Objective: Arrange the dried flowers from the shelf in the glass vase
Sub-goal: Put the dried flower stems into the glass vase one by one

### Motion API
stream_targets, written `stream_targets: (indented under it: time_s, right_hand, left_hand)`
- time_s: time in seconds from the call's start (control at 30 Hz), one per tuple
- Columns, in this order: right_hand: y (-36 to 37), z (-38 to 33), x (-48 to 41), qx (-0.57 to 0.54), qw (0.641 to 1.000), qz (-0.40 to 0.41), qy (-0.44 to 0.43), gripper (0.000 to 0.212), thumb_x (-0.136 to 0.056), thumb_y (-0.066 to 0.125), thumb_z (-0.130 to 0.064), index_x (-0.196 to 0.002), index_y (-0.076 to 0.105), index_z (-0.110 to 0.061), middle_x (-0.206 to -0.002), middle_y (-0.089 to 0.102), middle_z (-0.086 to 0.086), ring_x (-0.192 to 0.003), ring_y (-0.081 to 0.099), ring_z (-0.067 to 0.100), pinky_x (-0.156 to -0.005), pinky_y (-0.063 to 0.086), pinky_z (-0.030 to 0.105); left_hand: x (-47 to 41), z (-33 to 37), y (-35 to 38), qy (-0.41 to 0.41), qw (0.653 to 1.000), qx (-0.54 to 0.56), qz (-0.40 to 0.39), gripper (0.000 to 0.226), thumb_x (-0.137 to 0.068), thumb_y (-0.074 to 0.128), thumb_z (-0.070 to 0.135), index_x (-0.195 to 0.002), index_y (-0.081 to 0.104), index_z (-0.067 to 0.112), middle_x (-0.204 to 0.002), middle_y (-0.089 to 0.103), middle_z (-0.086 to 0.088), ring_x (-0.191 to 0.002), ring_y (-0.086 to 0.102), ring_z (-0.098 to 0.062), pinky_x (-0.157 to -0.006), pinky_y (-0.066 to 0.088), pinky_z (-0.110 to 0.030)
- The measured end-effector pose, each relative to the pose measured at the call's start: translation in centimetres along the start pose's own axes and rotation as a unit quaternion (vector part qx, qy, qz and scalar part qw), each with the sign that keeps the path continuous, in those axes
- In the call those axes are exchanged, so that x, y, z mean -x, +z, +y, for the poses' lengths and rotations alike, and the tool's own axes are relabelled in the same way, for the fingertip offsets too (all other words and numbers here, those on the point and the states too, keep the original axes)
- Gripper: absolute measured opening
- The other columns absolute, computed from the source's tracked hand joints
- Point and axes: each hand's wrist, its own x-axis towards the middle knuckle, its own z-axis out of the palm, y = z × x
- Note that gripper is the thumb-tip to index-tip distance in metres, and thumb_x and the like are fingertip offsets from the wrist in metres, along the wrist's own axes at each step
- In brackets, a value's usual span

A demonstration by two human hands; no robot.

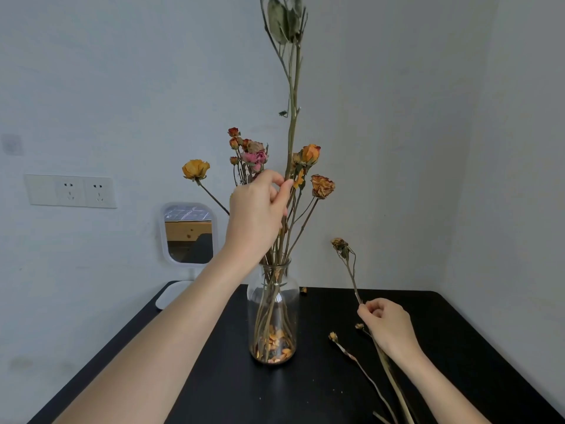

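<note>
A clear glass vase (273, 304) stands mid-table with fallen petals in its bottom and several dried roses in it, orange, yellow and pink. A tall leafy stem (293, 96) rises from the vase past the top of the view. My left hand (258, 212) pinches this tall stem just above the vase mouth, among the other stems. To the right, my right hand (389, 327) grips a short dried flower stem (348, 264) upright above the table. Two more dried stems (367, 374) lie on the table under that hand.
The black table (214, 377) sits in a white wall corner. A small white-framed mirror (189, 234) stands at the back left on a white base. A double wall socket (71, 191) is on the left wall. A loose dried bit (303, 290) lies behind the vase.
</note>
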Motion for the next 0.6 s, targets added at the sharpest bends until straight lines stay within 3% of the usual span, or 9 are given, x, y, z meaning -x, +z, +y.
stream_targets:
  time_s: [0.07, 0.17, 0.27, 0.4, 0.6]
  right_hand:
    - [0.1, 0.1, -0.1, -0.003, 1.0, -0.001, 0.003, 0.005, -0.088, 0.06, -0.024, -0.087, 0.057, -0.02, -0.074, 0.063, -0.001, -0.069, 0.06, 0.008, -0.056, 0.038, 0.015]
    - [0.4, 0.1, -0.1, -0.01, 1.0, -0.005, 0.01, 0.006, -0.088, 0.06, -0.025, -0.089, 0.059, -0.019, -0.075, 0.064, 0.001, -0.069, 0.061, 0.01, -0.056, 0.039, 0.016]
    - [0.6, 0.3, 0.0, -0.01, 1.0, -0.009, 0.013, 0.006, -0.088, 0.06, -0.025, -0.088, 0.059, -0.019, -0.075, 0.064, 0.001, -0.07, 0.061, 0.011, -0.055, 0.039, 0.016]
    - [0.5, 0.3, -0.1, -0.009, 1.0, -0.008, 0.011, 0.006, -0.088, 0.06, -0.025, -0.089, 0.059, -0.019, -0.075, 0.064, 0.001, -0.068, 0.061, 0.01, -0.055, 0.039, 0.016]
    - [0.4, 0.6, -0.1, -0.005, 1.0, -0.005, 0.011, 0.005, -0.087, 0.06, -0.024, -0.086, 0.058, -0.02, -0.073, 0.063, 0.0, -0.067, 0.06, 0.01, -0.055, 0.039, 0.015]
  left_hand:
    - [-0.5, 0.0, 0.0, 0.002, 0.999, -0.025, -0.024, 0.021, -0.095, 0.049, 0.027, -0.097, 0.062, 0.012, -0.052, 0.052, 0.013, -0.045, 0.053, 0.004, -0.06, 0.05, -0.022]
    - [-0.5, -0.4, 0.5, 0.001, 0.994, -0.074, -0.082, 0.023, -0.096, 0.046, 0.027, -0.1, 0.062, 0.011, -0.057, 0.054, 0.011, -0.045, 0.05, 0.001, -0.055, 0.048, -0.017]
    - [0.5, -1.1, 1.1, -0.031, 0.987, -0.093, -0.125, 0.023, -0.096, 0.046, 0.025, -0.1, 0.063, 0.009, -0.064, 0.059, 0.002, -0.049, 0.051, -0.004, -0.057, 0.052, -0.025]
    - [0.8, -1.3, 1.3, -0.042, 0.988, -0.092, -0.119, 0.021, -0.096, 0.046, 0.024, -0.096, 0.062, 0.01, -0.063, 0.06, 0.0, -0.049, 0.053, -0.007, -0.055, 0.052, -0.026]
    - [-0.4, -2.0, 2.2, -0.045, 0.976, -0.138, -0.163, 0.025, -0.098, 0.041, 0.018, -0.096, 0.061, 0.004, -0.072, 0.064, -0.011, -0.059, 0.061, -0.024, -0.062, 0.057, -0.04]
